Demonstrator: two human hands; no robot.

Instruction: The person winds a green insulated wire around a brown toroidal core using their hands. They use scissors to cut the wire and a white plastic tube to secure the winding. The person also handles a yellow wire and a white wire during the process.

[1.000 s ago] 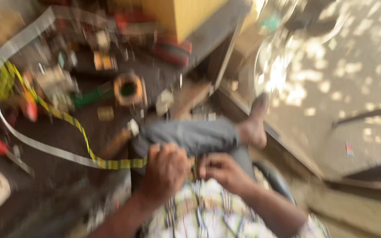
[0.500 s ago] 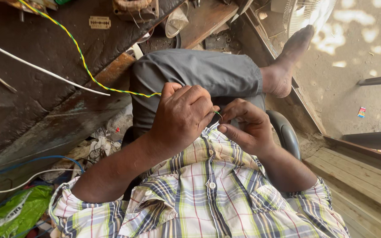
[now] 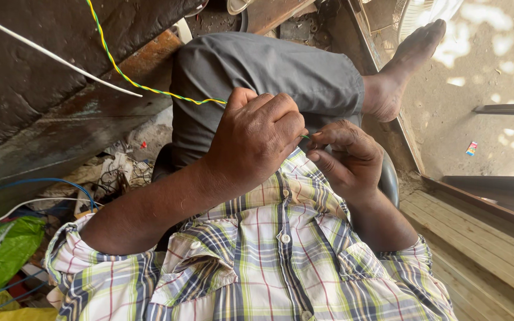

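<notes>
Right above the lap, the left hand [image 3: 257,139] has its grip clamped on the yellow-green wire [image 3: 144,89] running from the desk [image 3: 60,35]; the right hand [image 3: 349,157] pinches its end.

Two hands, left hand [image 3: 257,139] and right hand [image 3: 346,157], meet at one green-and-yellow wire [image 3: 150,89]. One white cable [image 3: 55,56] crosses the bench [image 3: 43,113]; perhaps one blue wire [image 3: 60,183] below.

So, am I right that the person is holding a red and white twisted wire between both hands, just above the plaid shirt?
Not quite: the twisted wire is yellow and green, not red and white. The head view shows it running from the dark bench down into the left hand, with the right hand pinching its end, just above the plaid shirt.
</notes>
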